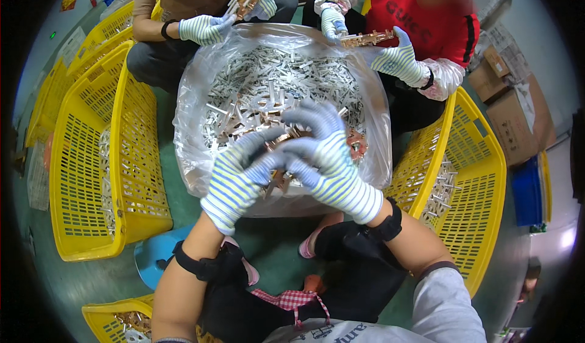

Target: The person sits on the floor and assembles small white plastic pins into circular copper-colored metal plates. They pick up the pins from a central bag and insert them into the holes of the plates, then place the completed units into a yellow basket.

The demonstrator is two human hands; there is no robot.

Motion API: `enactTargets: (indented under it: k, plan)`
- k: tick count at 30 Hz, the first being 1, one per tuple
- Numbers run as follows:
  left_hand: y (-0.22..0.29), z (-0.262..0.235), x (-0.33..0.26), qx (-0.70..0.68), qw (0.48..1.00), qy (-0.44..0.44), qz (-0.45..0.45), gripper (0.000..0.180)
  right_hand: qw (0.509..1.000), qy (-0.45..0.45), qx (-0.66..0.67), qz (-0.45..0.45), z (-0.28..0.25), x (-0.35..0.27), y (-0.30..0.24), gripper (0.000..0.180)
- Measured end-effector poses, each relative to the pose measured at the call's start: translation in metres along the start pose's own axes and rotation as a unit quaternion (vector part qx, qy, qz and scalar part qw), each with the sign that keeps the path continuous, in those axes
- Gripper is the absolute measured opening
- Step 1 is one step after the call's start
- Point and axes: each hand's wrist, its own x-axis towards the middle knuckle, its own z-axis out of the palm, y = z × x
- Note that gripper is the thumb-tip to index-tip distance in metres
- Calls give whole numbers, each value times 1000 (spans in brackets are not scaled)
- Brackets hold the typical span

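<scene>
Over a big sack lined with clear plastic (381,154), my two gloved hands meet, blurred by motion. My left hand (237,175) curls its fingers round a copper-coloured metal piece (279,141), partly covered by the gloves. From the other side, my right hand (332,163) bends its fingers and thumb about the same piece; its exact contact is smeared. Silvery metal strips (292,69) fill the sack in a heap. More copper-coloured pieces lie nearer my hands, one reddish bit (358,145) beside my right hand.
Two people sit across the sack, their gloved hands (204,30) (402,60) holding copper-coloured parts. Yellow plastic baskets (143,160) (472,178) with metal parts stand at both sides, another basket (116,312) at lower left. A blue round stool (149,258) and cardboard boxes (512,123) are nearby.
</scene>
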Motion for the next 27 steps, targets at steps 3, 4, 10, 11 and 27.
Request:
enactTargets:
  k: [3,4,10,11,27]
  plan:
    - [12,-13,9,-78,992,100,-4,29,973,180,95,106,-9,-2,17,13]
    - [12,-17,10,-87,988,125,13,31,967,116,131,187,-12,-9,26,19]
    - [-2,-21,11,-37,990,135,5,38,832,-475,-15,287,23,-59,88,35]
    - [-3,-22,9,-61,990,128,-12,38,848,-463,17,256,35,-77,100,35]
    - [-12,-33,1,-151,984,52,-78,34,927,-275,-17,256,2,-31,71,27]
